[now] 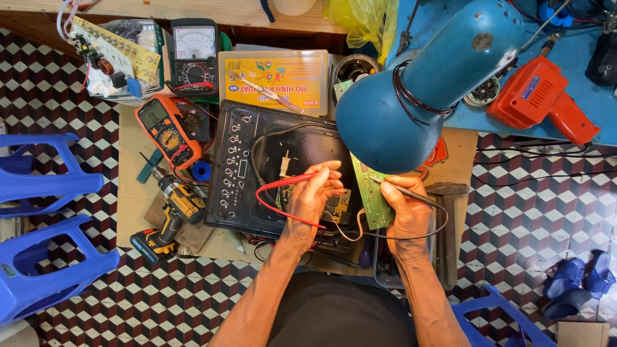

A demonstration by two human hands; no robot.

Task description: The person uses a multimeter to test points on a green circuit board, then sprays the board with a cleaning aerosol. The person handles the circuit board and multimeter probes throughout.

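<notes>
You are in a small electronics repair workshop. Landmark: the opened black appliance panel [247, 170] at the centre of the low work board. Left of it you have an orange digital multimeter [166, 130] and a yellow cordless drill [168, 212]; above it, an analogue meter [194, 54] and a yellow parts box [275, 80]; above left, a tray of loose circuit boards [116, 54]. To its right stand a blue desk lamp [411, 96] and an orange soldering gun [543, 99]. Blue plastic stools [38, 225] sit far left on the patterned tile floor [540, 218].
</notes>
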